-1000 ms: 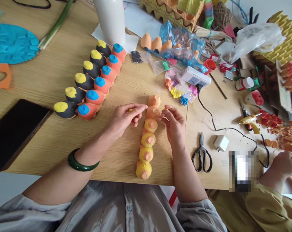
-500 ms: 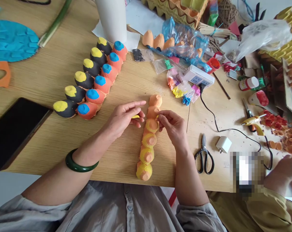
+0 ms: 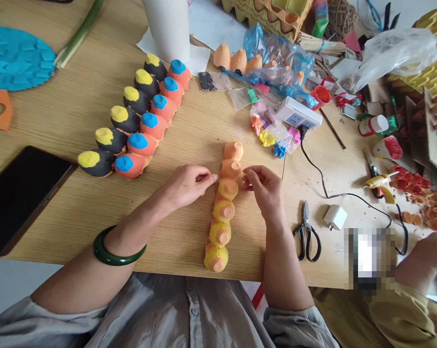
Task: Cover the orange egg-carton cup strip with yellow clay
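Observation:
A strip of orange egg-carton cups (image 3: 218, 209) lies lengthwise in front of me. Its nearer cups are coated in yellow clay around their orange tips, while the far two are bare orange. My left hand (image 3: 192, 183) is closed at the strip's left edge, thumb and fingertips together; whatever they hold is hidden. On the right side, my right hand (image 3: 263, 189) pinches a small bit of yellow clay (image 3: 245, 174) beside the second cup from the far end.
Left of the strip stand joined cups (image 3: 131, 140), black with yellow tops and red with blue tops. A phone (image 3: 26, 198) lies far left. To the right are scissors (image 3: 306, 234), a white adapter (image 3: 335, 217), a power strip (image 3: 298, 113) with its cable and a co-worker's hand (image 3: 430, 253).
My left hand has turned from spread fingers with a yellow piece showing to a closed grip by the strip. My right hand has shifted slightly right, off the cup.

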`<state>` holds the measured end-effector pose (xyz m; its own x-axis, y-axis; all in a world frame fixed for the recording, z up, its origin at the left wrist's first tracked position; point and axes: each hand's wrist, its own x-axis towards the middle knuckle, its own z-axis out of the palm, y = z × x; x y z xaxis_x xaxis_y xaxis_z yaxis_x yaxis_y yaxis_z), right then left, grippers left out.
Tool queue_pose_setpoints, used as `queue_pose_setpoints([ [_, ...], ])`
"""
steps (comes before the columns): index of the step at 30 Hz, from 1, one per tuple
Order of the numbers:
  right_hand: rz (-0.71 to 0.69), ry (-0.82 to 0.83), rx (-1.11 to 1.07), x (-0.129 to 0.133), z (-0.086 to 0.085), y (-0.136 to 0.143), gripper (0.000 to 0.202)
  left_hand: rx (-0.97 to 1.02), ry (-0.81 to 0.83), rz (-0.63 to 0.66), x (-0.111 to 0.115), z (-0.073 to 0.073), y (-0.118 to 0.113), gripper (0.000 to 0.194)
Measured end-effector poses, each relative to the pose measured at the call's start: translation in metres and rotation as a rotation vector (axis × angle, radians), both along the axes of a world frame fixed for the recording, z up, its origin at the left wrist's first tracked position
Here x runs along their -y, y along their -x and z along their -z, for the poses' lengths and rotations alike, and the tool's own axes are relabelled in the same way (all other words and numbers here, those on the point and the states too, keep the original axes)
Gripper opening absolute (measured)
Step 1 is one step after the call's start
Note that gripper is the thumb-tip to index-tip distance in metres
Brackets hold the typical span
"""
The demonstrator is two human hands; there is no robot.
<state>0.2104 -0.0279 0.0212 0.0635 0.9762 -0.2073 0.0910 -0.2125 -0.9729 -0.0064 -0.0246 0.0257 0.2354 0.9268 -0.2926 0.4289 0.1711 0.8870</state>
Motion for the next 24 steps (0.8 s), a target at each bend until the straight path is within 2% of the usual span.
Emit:
queue_pose_setpoints([
  [2,-0.030,0.031,-0.023,0.001,-0.001,0.001,0.031,-0.007,0.038,0.055,0.002,0.001,-0.001,0.051],
  [5,-0.032,0.022,-0.032,0.003,-0.003,0.005,0.032,0.109,0.122,0.070,0.004,0.004,-0.004,0.048],
  [7,0.005,-0.006,-0.039,0.004,-0.006,0.007,0.032,0.225,0.201,-0.002,0.005,0.004,-0.008,0.043],
  [10,0.052,-0.042,-0.083,0.007,-0.010,0.009,0.033,0.434,0.357,-0.183,0.005,-0.001,-0.013,0.039],
  [13,0.032,-0.070,-0.111,0.009,-0.013,0.011,0.034,0.683,0.536,-0.234,0.005,-0.008,-0.017,0.039],
  [15,0.001,-0.090,-0.106,0.010,-0.015,0.010,0.034,0.758,0.626,-0.247,0.005,-0.011,-0.019,0.038],
  [17,-0.019,-0.119,-0.084,0.012,-0.017,0.009,0.030,0.767,0.649,-0.245,0.005,-0.012,-0.019,0.038],
  [21,-0.033,-0.290,0.100,0.018,-0.028,0.003,0.012,0.745,0.559,-0.189,0.007,-0.015,-0.019,0.041],
  [24,-0.028,-0.423,0.234,0.023,-0.035,0.001,0.013,0.716,0.512,-0.153,0.008,-0.019,-0.020,0.048],
])
